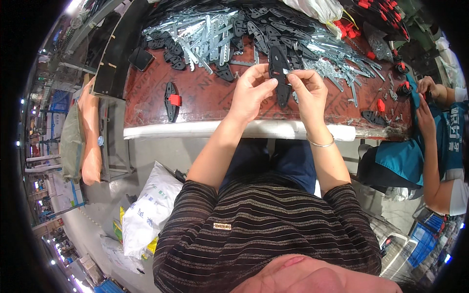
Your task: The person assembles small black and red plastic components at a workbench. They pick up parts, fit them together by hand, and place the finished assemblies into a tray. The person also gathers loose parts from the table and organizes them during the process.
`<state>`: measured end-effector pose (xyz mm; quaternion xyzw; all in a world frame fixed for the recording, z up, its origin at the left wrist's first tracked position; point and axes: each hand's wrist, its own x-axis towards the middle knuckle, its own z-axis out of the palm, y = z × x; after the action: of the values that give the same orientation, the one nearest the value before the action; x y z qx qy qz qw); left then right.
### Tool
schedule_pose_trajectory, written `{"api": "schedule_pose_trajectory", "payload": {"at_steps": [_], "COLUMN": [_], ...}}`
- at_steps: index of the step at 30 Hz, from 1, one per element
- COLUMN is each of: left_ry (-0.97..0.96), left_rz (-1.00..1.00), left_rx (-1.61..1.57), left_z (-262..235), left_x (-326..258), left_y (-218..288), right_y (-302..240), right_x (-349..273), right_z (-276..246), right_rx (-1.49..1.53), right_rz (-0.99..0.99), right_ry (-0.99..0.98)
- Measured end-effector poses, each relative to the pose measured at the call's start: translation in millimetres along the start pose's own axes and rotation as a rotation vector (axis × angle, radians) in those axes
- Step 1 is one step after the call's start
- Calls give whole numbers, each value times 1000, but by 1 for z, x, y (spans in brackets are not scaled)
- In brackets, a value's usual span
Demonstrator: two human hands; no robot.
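A long black plastic part (pixel 280 93), pointed at its ends, is held upright over the near side of the table. My left hand (pixel 250 94) pinches it along its left edge between thumb and fingers. Against its right edge, my right hand (pixel 309 93) is closed in a pinch, with a small pale, shiny piece (pixel 286 71) at the fingertips. How that piece meets the plastic part cannot be made out. To the left, a similar black part (pixel 170 101) with a red block (pixel 175 100) on it lies on the tabletop.
Toothed metal strips (pixel 210 41) and more black parts (pixel 293 31) pile across the back of the red-brown table (pixel 205 100). Red pieces (pixel 348 29) lie back right. A white roll (pixel 195 129) edges the front. At right sits a co-worker (pixel 432 127); a white sack (pixel 151 205) stands lower left.
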<state>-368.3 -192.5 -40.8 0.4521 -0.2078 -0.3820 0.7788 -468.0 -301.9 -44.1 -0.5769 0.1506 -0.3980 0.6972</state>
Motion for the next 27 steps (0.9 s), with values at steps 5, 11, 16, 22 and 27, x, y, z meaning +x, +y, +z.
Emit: {"api": "schedule_pose_trajectory", "payload": {"at_steps": [5, 11, 16, 22, 27], "left_ry": [14, -49, -53, -18, 13], "left_rz": [79, -74, -23, -71, -37], "left_rx": [213, -64, -254, -197, -198], "left_z": [3, -16, -21, -24, -25], "left_x": [2, 28, 40, 43, 42], "left_y": [-2, -19, -17, -16, -9], "right_y": [10, 9, -3, 37, 41], "right_x": [2, 27, 139, 254, 261], "right_z": [-1, -25, -101, -179, -183], "right_rx": [-33, -73, -765, -1606, -1674], "right_rz": [5, 136, -155, 130, 52], "right_ry": [26, -162, 29, -143, -171]}}
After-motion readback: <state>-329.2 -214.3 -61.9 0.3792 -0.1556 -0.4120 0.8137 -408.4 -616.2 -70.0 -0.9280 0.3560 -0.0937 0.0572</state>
